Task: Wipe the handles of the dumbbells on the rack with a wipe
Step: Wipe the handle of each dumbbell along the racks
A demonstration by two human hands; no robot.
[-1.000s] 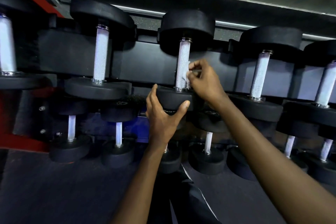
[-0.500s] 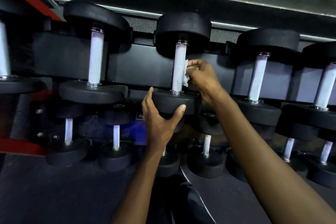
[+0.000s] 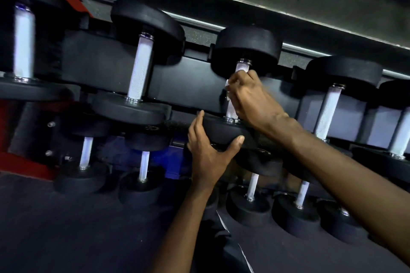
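Sliding up and across the bar since half a second ago, the right hand (image 3: 250, 97) is now curling around the handle (image 3: 231, 111) of the centre dumbbell (image 3: 248, 46), pinching the white wipe (image 3: 227, 86) against it just right of mid-frame. Below it, the left hand (image 3: 208, 153) is still gripping that dumbbell's lower head (image 3: 219, 129), fingers and thumb curled around its rim. Neighbouring dumbbells (image 3: 139, 77) are sitting along the rack (image 3: 188, 86) on both sides, smaller dumbbells (image 3: 250, 206) lying lower in the frame.
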